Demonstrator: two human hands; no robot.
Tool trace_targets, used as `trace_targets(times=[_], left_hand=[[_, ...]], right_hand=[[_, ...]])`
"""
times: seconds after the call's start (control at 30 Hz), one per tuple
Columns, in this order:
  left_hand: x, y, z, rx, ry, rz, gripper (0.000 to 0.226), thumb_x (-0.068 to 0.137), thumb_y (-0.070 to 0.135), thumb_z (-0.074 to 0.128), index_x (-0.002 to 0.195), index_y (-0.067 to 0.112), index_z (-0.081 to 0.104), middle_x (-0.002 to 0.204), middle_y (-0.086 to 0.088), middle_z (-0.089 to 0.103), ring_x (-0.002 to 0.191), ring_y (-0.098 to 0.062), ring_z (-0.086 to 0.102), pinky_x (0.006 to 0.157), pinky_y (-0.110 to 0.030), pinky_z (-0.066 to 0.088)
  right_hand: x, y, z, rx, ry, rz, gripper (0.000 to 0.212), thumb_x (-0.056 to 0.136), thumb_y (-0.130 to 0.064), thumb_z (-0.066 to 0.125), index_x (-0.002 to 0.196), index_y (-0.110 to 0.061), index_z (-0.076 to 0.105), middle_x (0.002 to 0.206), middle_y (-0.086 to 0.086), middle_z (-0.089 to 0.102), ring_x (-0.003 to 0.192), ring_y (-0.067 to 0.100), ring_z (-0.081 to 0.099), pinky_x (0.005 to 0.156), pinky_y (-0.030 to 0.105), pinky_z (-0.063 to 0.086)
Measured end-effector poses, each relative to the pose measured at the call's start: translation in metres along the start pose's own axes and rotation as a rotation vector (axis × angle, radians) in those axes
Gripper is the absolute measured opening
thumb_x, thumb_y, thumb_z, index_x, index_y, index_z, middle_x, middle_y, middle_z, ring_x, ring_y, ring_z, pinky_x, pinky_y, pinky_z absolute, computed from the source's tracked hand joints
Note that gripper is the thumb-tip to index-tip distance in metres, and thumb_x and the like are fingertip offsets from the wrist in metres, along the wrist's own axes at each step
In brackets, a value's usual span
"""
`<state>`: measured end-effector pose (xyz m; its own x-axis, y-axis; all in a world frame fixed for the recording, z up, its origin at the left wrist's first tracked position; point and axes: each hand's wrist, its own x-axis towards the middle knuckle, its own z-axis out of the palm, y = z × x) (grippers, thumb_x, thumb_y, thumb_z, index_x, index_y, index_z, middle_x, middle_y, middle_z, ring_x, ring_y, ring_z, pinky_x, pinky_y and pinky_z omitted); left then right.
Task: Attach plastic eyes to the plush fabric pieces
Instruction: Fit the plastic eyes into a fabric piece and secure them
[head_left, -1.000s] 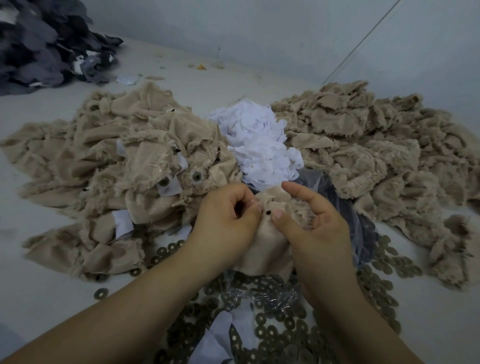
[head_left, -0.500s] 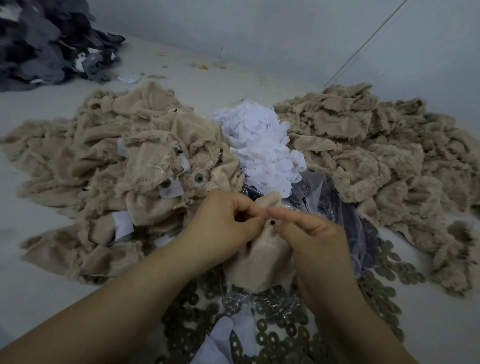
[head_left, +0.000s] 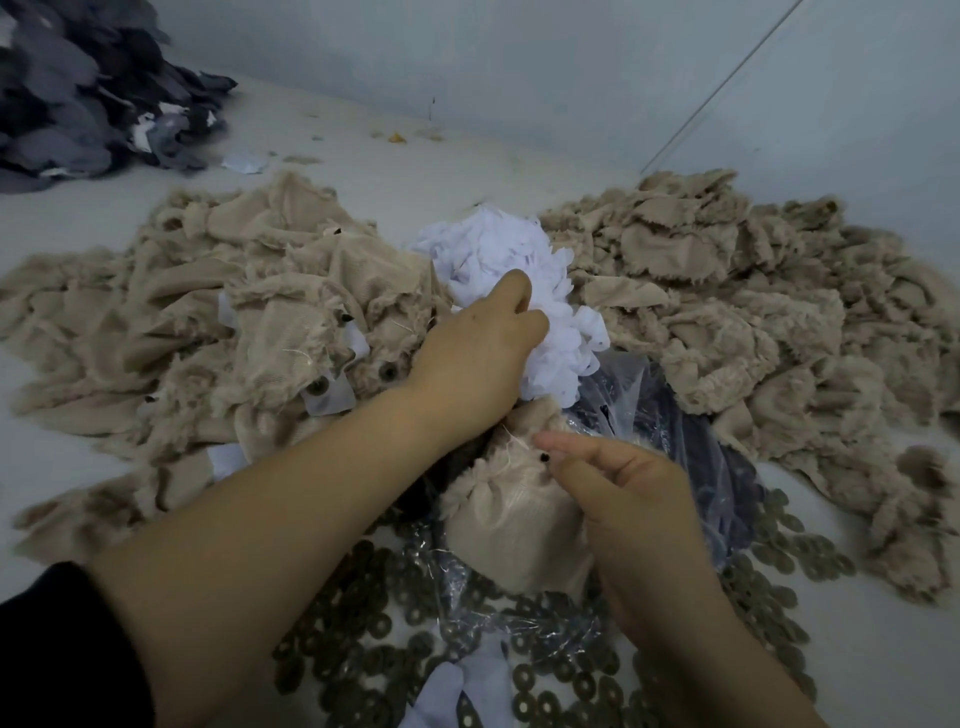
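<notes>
Plush piece (head_left: 511, 512), eye (head_left: 545, 458) near its top edge, pinched by right hand (head_left: 631, 506); left hand (head_left: 480, 345) grips white scraps (head_left: 524, 260) beyond.

The left hand (head_left: 480, 343) reaches into the heap of white fabric scraps (head_left: 519, 291), fingers (head_left: 524, 322) curled among them. The right hand (head_left: 628, 499) pinches a beige plush piece (head_left: 509, 519) beside a small black eye (head_left: 545, 457), above scattered washers (head_left: 363, 649) on the tabletop (head_left: 52, 447).

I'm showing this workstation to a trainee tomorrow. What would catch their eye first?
Probably the white pile of fabric scraps at centre, between two tan plush heaps, with the left hand reaching into it. Nearer, the right hand pinches a tan plush piece showing a small black eye.
</notes>
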<state>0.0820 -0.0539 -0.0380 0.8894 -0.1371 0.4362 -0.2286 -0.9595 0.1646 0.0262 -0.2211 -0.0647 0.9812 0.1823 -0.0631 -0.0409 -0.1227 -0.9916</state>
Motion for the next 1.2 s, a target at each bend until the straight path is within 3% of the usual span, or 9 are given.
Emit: trace_targets(times=[0.1,0.17,0.37,0.53,0.57,0.63,0.8,0.97,1.2], left_hand=[[-0.002,-0.005,0.001,-0.137,0.054,0.056,0.011,0.084,-0.011,0.051,0.086,-0.001,0.055,0.102,-0.014,0.051,0.066,-0.031,0.044,0.052,-0.046,0.043],[-0.008,-0.008,0.002,-0.294,0.093,0.072,0.010,0.088,-0.008,0.049,0.086,0.001,0.051,0.092,-0.010,0.051,0.072,-0.032,0.047,0.059,-0.051,0.045],[-0.020,-0.014,0.005,-0.678,0.172,-0.151,0.012,0.095,0.000,0.054,0.087,0.009,0.049,0.062,0.008,0.044,0.055,-0.002,0.039,0.052,-0.013,0.033],[-0.016,-0.015,0.001,-1.003,0.168,-0.223,0.019,0.091,0.004,0.065,0.081,0.021,0.065,0.067,-0.002,0.065,0.059,-0.018,0.060,0.060,-0.034,0.053],[-0.016,-0.014,-0.001,-1.052,0.163,-0.225,0.019,0.090,0.004,0.067,0.081,0.021,0.068,0.070,-0.007,0.067,0.062,-0.024,0.063,0.062,-0.034,0.055],[-0.015,-0.013,-0.003,-1.127,0.175,-0.232,0.016,0.087,0.002,0.071,0.083,0.018,0.074,0.074,-0.010,0.071,0.067,-0.026,0.068,0.066,-0.033,0.058],[-0.012,-0.009,-0.011,-1.136,0.152,-0.168,0.007,0.084,0.004,0.074,0.088,0.008,0.078,0.086,-0.006,0.076,0.084,-0.019,0.072,0.079,-0.031,0.057],[-0.014,-0.016,-0.020,-1.156,0.197,-0.123,0.005,0.085,0.006,0.073,0.085,0.007,0.077,0.078,-0.002,0.074,0.070,-0.008,0.067,0.063,-0.018,0.049],[-0.016,-0.020,-0.017,-1.266,0.405,-0.327,0.015,0.092,0.011,0.065,0.079,0.008,0.069,0.052,-0.021,0.054,0.040,-0.022,0.047,0.045,-0.026,0.043]], right_hand=[[0.001,-0.004,-0.001,0.020,-0.004,-0.008,0.028,0.090,-0.013,0.068,0.082,-0.037,0.081,0.096,0.022,0.070,0.101,0.029,0.056,0.082,0.017,0.046],[0.003,-0.011,-0.001,0.012,-0.008,-0.017,0.028,0.090,-0.011,0.069,0.079,-0.033,0.081,0.087,0.010,0.075,0.092,0.008,0.067,0.061,0.005,0.051],[0.017,-0.026,0.000,-0.046,0.017,-0.084,0.027,0.088,-0.006,0.070,0.076,-0.029,0.078,0.063,-0.010,0.073,0.049,-0.007,0.059,0.052,0.003,0.041],[0.035,-0.030,0.004,-0.159,0.040,-0.132,0.031,0.086,-0.007,0.072,0.105,-0.032,0.074,0.057,-0.013,0.065,0.047,-0.004,0.055,0.049,0.004,0.041],[0.040,-0.030,0.004,-0.184,0.034,-0.156,0.041,0.086,-0.007,0.072,0.115,-0.035,0.069,0.062,-0.017,0.069,0.061,-0.011,0.064,0.048,0.002,0.041],[0.050,-0.035,0.008,-0.233,-0.028,-0.184,0.056,0.088,-0.006,0.069,0.130,-0.041,0.059,0.094,-0.035,0.060,0.094,-0.019,0.043,0.062,-0.001,0.047],[0.077,-0.048,0.018,-0.413,-0.185,-0.162,0.020,0.087,-0.004,0.065,0.101,-0.016,0.073,0.092,0.006,0.076,0.091,0.022,0.072,0.084,0.048,0.058],[0.095,-0.040,0.022,-0.372,-0.168,-0.059,0.021,0.090,-0.028,0.071,0.084,-0.009,0.074,0.086,0.023,0.073,0.081,0.031,0.069,0.072,0.046,0.055],[0.106,-0.026,0.018,-0.277,-0.086,0.092,0.024,0.086,-0.012,0.075,0.110,-0.013,0.077,0.090,0.009,0.078,0.096,0.029,0.072,0.091,0.050,0.058]])
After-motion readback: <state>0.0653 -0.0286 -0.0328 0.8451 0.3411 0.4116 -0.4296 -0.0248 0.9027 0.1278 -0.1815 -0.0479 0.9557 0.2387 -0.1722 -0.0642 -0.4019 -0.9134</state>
